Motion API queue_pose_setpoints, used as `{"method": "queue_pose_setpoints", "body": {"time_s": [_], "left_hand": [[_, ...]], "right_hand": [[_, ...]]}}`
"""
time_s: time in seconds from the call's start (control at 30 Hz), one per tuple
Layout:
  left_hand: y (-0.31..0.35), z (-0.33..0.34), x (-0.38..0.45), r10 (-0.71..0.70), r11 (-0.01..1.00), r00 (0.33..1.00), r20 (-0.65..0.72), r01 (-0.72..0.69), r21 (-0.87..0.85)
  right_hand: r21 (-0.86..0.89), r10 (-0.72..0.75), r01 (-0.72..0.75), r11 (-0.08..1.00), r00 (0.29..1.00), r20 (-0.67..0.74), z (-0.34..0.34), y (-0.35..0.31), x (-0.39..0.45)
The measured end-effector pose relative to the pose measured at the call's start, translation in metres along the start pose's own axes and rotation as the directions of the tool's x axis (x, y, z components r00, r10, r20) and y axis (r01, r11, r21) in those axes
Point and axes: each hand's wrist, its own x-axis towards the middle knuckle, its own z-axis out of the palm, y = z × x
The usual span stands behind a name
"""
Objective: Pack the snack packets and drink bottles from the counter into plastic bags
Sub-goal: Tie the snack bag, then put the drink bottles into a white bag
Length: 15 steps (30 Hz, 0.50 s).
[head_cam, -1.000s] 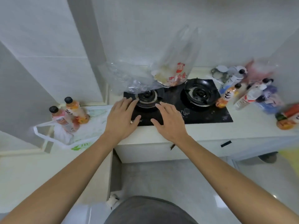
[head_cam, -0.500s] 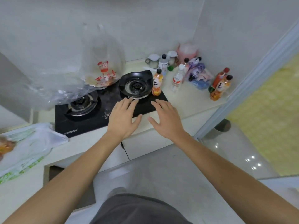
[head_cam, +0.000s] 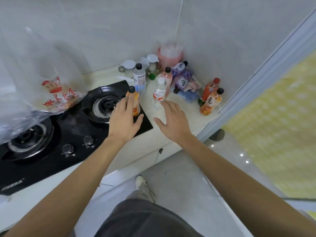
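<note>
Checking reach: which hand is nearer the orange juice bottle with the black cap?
Left. The left hand is right at the orange juice bottle, partly covering it; the right hand is off to its right.

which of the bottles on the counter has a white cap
The clear water bottle with the red label, just beyond the right hand. Its cap is white; the other bottles mostly have black caps.

An orange juice bottle [head_cam: 135, 103] stands upright at the stove's corner. A clear water bottle [head_cam: 159, 94] stands beside it. Further bottles [head_cam: 211, 101] cluster in the desk [head_cam: 188, 108] corner.

Bottles [head_cam: 159, 94]: eight. Plastic bag [head_cam: 42, 79]: one. Burners [head_cam: 104, 105]: two.
</note>
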Motion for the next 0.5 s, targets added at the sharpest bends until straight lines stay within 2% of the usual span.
{"method": "queue_pose_setpoints", "body": {"time_s": [0.27,0.5], "left_hand": [[-0.017,0.015,0.101,-0.081,0.997,0.993,0.086,0.081,0.012],[-0.023,0.047,0.127,-0.206,0.977,0.953,0.22,0.212,-0.004]], "right_hand": [[0.058,0.0,0.002,0.998,0.999,-0.033,0.017,0.029,0.125],[0.116,0.022,-0.04,0.992,0.989,0.148,0.045,0.055,0.183]]}}
